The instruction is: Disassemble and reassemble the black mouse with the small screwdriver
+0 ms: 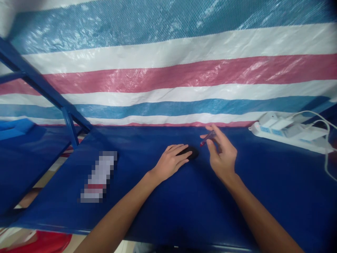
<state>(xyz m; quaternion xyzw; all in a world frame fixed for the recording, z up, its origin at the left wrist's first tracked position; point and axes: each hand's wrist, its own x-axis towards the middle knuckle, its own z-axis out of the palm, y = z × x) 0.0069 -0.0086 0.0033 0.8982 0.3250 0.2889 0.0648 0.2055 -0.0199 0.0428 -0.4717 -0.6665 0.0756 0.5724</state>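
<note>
Fingers of my left hand [172,160] lie stretched over a black computer mouse [194,152], holding it down on the blue tabletop [163,207]. Just right of the mouse is my right hand [222,151], raised a little. Between its thumb and fingers it pinches a thin, clear, pen-like stick with a red end [202,143]. That red end points down and left, toward the mouse, with a gap between them. Most of the mouse's left part is hidden under my left fingers.
A blurred-out flat rectangular object [98,177] lies on the left. At the back right is a white power strip [289,137] with plugs and cables. Striped plastic sheeting [168,80] hangs behind the table. A blue metal frame [44,80] rises at left.
</note>
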